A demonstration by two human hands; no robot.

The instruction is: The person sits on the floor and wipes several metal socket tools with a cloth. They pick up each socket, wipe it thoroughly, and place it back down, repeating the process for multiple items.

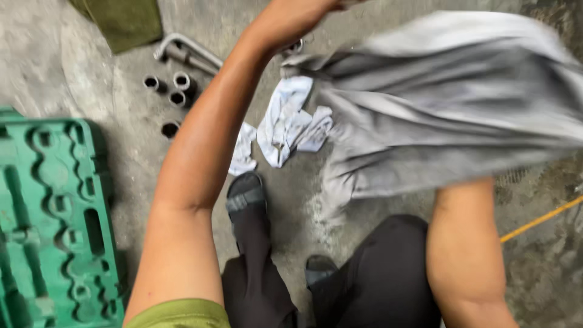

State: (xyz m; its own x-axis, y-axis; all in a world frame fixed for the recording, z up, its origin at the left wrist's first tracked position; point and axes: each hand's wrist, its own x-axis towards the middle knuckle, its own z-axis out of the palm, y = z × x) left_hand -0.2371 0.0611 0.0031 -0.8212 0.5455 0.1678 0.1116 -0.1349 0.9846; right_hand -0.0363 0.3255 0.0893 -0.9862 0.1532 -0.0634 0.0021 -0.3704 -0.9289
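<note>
A large grey cloth (449,103) hangs spread and motion-blurred across the upper right. My left arm reaches up across the middle of the frame. My left hand (294,15) is at the top edge, partly cut off, and appears closed on the cloth's upper left corner. My right forearm (464,243) rises from the lower right and disappears behind the cloth, so my right hand is hidden. A crumpled white rag (288,121) lies on the concrete floor just below and left of the grey cloth.
A green moulded tool case (51,218) lies open at the left. Several dark sockets (173,91) and an L-shaped wrench (185,51) lie on the floor beyond it. An olive cloth (124,21) is at top left, a yellow cord (540,220) at right. My sandalled feet (246,194) stand below.
</note>
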